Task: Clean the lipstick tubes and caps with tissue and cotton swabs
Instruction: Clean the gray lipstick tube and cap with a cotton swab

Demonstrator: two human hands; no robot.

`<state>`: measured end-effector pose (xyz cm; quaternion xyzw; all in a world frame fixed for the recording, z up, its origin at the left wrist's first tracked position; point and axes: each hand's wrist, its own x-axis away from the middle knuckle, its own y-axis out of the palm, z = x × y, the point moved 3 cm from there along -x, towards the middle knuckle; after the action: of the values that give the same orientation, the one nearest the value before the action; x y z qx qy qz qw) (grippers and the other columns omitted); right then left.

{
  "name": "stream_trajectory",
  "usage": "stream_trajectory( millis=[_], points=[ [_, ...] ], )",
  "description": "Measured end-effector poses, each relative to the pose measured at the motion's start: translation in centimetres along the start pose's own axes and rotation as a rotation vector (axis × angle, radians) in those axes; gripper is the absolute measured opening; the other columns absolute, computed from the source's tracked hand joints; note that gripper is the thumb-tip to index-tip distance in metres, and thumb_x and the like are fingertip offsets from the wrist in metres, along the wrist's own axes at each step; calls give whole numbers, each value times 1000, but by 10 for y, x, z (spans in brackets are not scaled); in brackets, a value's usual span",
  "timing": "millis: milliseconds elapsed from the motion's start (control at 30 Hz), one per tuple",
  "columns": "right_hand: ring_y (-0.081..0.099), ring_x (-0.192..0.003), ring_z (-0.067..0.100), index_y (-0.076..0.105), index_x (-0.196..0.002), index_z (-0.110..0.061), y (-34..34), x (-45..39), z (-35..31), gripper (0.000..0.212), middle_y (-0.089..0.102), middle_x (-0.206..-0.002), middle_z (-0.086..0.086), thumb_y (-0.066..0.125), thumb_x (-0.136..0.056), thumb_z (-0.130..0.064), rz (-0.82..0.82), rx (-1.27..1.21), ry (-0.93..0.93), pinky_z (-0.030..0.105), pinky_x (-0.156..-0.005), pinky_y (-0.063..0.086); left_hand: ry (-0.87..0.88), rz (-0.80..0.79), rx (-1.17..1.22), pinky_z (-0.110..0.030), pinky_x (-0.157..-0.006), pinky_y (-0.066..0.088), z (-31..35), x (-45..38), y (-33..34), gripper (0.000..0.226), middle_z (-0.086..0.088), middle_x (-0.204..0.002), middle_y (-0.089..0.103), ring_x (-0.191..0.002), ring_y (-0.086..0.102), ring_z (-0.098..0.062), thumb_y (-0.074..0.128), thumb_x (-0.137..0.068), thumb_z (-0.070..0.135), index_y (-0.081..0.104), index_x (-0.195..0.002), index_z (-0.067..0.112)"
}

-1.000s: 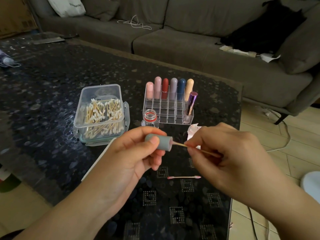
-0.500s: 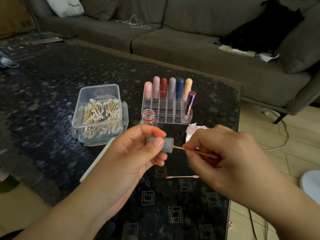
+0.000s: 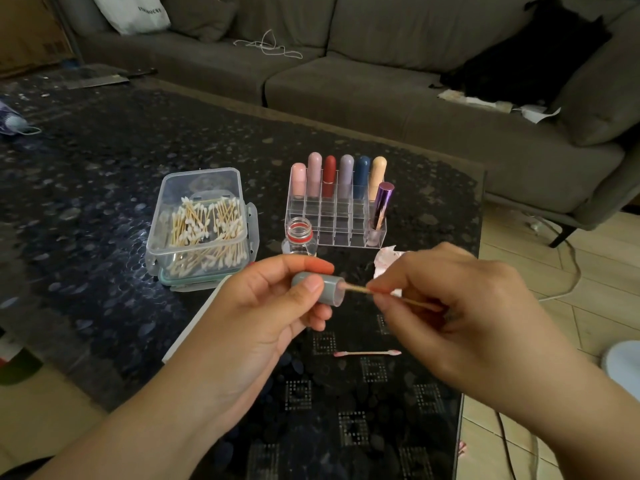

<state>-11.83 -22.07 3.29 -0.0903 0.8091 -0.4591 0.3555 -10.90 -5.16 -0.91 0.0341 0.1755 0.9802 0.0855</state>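
My left hand (image 3: 263, 306) holds a grey lipstick cap (image 3: 329, 289) sideways between thumb and fingers, its open end facing right. My right hand (image 3: 460, 306) pinches a wooden cotton swab (image 3: 360, 289) whose tip sits inside the cap's mouth. A used pink-tipped swab (image 3: 367, 353) lies on the table below my hands. A crumpled stained tissue (image 3: 388, 258) shows behind my right hand. The clear organizer (image 3: 332, 216) holds several coloured lipsticks and a purple tube (image 3: 382, 206).
An open plastic box of cotton swabs (image 3: 204, 226) stands at the left. A small clear bottle with a red ring (image 3: 299, 237) sits before the organizer. The dark glass table (image 3: 104, 174) ends at the right beside tiled floor. A grey sofa (image 3: 381, 81) stretches behind.
The view drifted slightly. My hands stay together, with the swab still working in the cap's mouth; the cap has shifted a little in my left fingers.
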Motion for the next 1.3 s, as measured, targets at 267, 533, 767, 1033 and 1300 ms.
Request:
stream_trajectory(
  millis=[267, 533, 767, 1033, 1300],
  points=[
    [46, -61, 2, 64, -76, -24, -4, 1, 2, 12, 49, -57, -16, 55, -81, -30, -15, -86, 43, 3, -61, 32, 31, 7, 13, -19, -58, 51, 3, -1, -2, 19, -10, -76, 68, -62, 60, -13, 60, -69, 12, 76, -79, 14],
    [48, -61, 6, 64, -78, -24, 2, 1, 1, 12, 53, -60, -13, 54, -82, -29, -60, -44, 30, 3, -64, 33, 42, -29, -19, -20, -61, 52, 3, 1, 0, 19, -11, -78, 69, -66, 61, -15, 60, -70, 12, 75, -82, 13],
    [43, -61, 3, 64, -78, -24, -1, -2, 0, 13, 38, -57, -24, 53, -81, -31, -38, -22, 56, 2, -60, 32, 96, -81, -79, -24, -74, 54, 4, 2, 0, 24, -8, -88, 71, -81, 65, -18, 56, -72, 6, 73, -83, 18],
    [44, -57, 1, 62, -78, -26, -1, 0, 2, 11, 39, -54, -22, 53, -82, -31, -71, -56, 72, 3, -56, 32, 114, -84, -156, -24, -77, 53, 3, 1, 0, 22, -6, -90, 71, -84, 65, -17, 56, -73, 8, 72, -86, 18],
    [58, -59, 5, 56, -81, -32, 12, 1, 26, 9, 65, -67, -7, 57, -90, -30, -248, -234, 398, 15, -55, 45, 240, 148, -291, -17, -62, 51, 12, 5, -7, 16, -5, -75, 70, -64, 63, -9, 69, -69, 22, 72, -85, 25]
  ],
)
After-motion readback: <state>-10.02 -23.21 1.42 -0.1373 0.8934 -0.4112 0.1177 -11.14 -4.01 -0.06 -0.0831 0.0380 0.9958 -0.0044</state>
